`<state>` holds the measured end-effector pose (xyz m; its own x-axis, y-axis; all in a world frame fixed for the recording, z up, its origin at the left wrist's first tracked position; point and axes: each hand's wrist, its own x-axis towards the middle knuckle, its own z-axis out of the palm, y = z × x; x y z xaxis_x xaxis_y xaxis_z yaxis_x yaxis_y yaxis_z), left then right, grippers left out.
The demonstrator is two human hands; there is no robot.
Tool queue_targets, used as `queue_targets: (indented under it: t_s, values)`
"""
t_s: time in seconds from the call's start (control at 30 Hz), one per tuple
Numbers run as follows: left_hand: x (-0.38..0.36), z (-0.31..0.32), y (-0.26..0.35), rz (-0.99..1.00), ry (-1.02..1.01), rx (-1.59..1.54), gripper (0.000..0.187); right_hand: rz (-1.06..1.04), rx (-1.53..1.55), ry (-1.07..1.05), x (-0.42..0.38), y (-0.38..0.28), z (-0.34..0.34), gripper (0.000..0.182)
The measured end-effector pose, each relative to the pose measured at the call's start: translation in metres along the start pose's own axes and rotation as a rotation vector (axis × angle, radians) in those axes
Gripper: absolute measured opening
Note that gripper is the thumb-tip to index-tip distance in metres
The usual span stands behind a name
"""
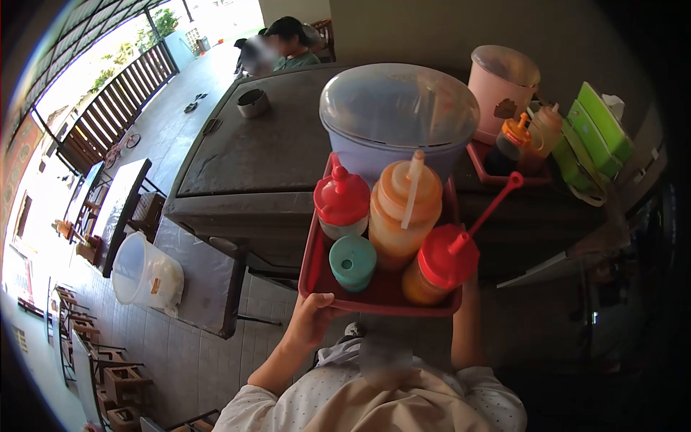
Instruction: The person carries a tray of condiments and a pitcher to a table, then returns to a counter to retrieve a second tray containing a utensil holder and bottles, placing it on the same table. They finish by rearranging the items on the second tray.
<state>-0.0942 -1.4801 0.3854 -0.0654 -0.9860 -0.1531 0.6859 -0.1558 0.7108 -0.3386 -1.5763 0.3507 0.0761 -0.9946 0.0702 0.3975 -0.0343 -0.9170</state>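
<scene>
Red tray (pixel 378 307): in front of lavender lidded tub (pixel 399 115).
Tray contents: two red-capped bottles (pixel 448 266), tall squeeze bottle (pixel 403 212), teal-capped container (pixel 353 263).
Left hand (pixel 314 317): clamped on tray corner.
Right hand (pixel 469 291): tray's right side, grip hidden.

The red rectangular plastic tray (pixel 378 307) hides most of the fingers of the left hand (pixel 312 317) under its near left corner; at its near right corner the right hand is out of sight, only the bare forearm (pixel 469 338) showing. Behind the tray, the lower part of the lidded lavender oval plastic tub (pixel 389 147) is covered, its contents unclear. Well beyond the tray, the face of a person in a green top (pixel 301 62) is blurred. Nearer than the tray, the bottom edge crops the dotted white shirt (pixel 248 412).
</scene>
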Motion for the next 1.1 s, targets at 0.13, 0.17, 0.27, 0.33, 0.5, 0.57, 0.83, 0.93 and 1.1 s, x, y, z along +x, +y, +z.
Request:
queue_targets:
  t_s: [0.13, 0.17, 0.27, 0.33, 0.5, 0.57, 0.83, 0.93, 1.1]
  values:
    - [-0.012, -0.005, 0.002, 0.004, 0.053, 0.003, 0.054, 0.115, 0.415, -0.069, 0.009, 0.017, -0.01, 0.043]
    - [-0.016, -0.005, 0.002, 0.007, 0.06, 0.028, 0.056, 0.151, 0.52, -0.083, 0.009, 0.02, -0.014, 0.042]
    - [-0.03, -0.009, -0.004, 0.018, 0.084, 0.021, 0.061, 0.244, 0.727, -0.116, 0.007, 0.026, -0.023, 0.04]
    - [-0.038, -0.008, -0.008, 0.043, 0.092, -0.012, 0.065, 0.291, 0.739, -0.213, 0.011, 0.025, -0.02, 0.039]
    - [-0.078, 0.002, -0.033, 0.16, 0.206, -0.092, 0.066, 0.477, 0.753, -0.488, 0.011, 0.023, -0.016, 0.036]
    - [-0.099, 0.008, -0.045, 0.216, 0.269, -0.109, 0.066, 0.561, 0.769, -0.611, 0.011, 0.027, -0.01, 0.035]
    - [-0.192, 0.02, -0.106, 0.521, 0.636, -0.144, 0.068, 0.591, 0.627, -0.703, -0.001, 0.121, 0.012, 0.042]
    - [-0.225, 0.022, -0.13, 0.609, 0.758, -0.193, 0.067, 0.692, 0.556, -0.861, -0.041, 0.123, 0.053, 0.039]
    - [-0.269, 0.011, -0.163, 0.719, 0.873, -0.301, 0.063, 0.862, 0.514, -1.06, -0.089, 0.155, 0.095, 0.037]
